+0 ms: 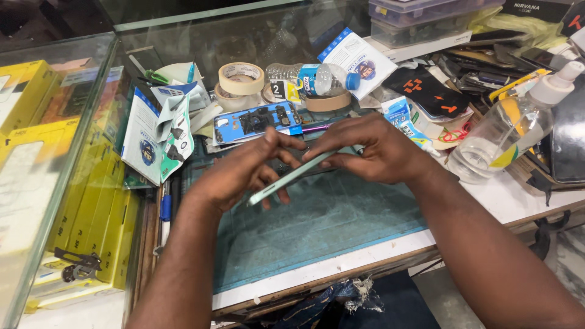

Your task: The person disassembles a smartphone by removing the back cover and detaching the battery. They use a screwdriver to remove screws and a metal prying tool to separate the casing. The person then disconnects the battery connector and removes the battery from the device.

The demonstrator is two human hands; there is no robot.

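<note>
Both my hands hold a slim pale-green phone [291, 178] edge-on above a teal work mat [323, 225]. My left hand [247, 170] grips its lower left end, fingers curled around it. Fingers of my right hand [372, 149] pinch its upper right end. The phone tilts up toward the right. Just beyond the hands, a blue phone frame [256, 122] with exposed parts lies flat on the bench.
Tape rolls [242, 78], a plastic water bottle [317, 78], a clear pump bottle [506, 128], packets and black phone parts crowd the back and right. Yellow boxes [103, 207] sit inside a glass case at left. A blue pen [165, 210] lies by the mat's left edge.
</note>
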